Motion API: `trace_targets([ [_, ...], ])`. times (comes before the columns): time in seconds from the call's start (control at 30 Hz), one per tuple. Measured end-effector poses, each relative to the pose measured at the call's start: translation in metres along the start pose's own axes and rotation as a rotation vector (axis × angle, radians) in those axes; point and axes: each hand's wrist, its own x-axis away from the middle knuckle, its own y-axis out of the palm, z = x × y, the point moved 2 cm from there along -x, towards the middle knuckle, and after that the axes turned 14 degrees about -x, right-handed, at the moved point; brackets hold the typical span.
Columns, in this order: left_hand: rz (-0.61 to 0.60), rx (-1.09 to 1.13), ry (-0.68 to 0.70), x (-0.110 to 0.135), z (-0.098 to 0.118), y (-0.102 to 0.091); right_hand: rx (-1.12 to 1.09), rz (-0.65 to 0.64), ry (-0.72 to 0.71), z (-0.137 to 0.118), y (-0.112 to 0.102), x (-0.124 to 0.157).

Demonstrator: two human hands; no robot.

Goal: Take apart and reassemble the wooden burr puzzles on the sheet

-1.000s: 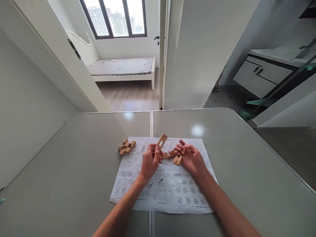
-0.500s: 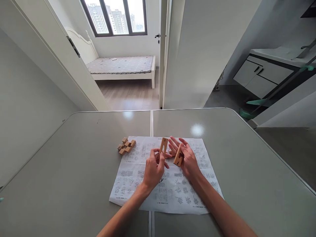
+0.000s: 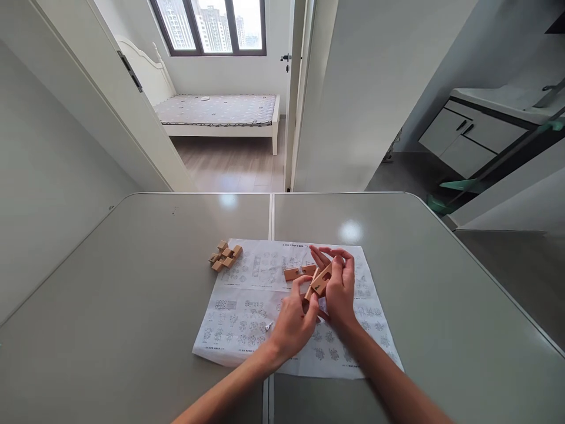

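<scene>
- Pinching a slim wooden bar (image 3: 311, 287) between thumb and fingers, a person's left hand (image 3: 293, 320) meets the right hand (image 3: 342, 284), which grips a notched wooden block (image 3: 321, 280) above a printed sheet (image 3: 241, 299).
- Bar and block overlap at close quarters; whether they are joined, an onlooker cannot tell.
- Trouble could come from a slanted push, likely to jam or chip a notch, or from a slack thumb that drops a piece.
- Near both hands, a loose wooden bar (image 3: 292, 274) lies on the sheet, where a stray knuckle might knock it.
- Well apart, an interlocked wooden cluster (image 3: 226, 257) straddles the sheet's far left corner and the grey tabletop (image 3: 110, 306).
- A dark mark, perhaps a "5", shows on the block; the sheet's heading and captions are too small to read, and no brand is legible.
</scene>
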Motion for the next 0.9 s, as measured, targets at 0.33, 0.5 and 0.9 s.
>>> trace_targets([
  [0.33, 0.063, 0.204, -0.003, 0.002, 0.001, 0.003, 0.293, -0.068, -0.297, -0.007, -0.004, -0.006],
  [0.5, 0.117, 0.391, -0.003, -0.006, 0.001, -0.002, 0.596, -0.092, -0.347, -0.003, -0.013, -0.004],
  [0.9, 0.286, 0.157, 0.041, -0.012, -0.005, -0.022, 0.557, -0.03, 0.026, 0.003, -0.017, -0.009],
])
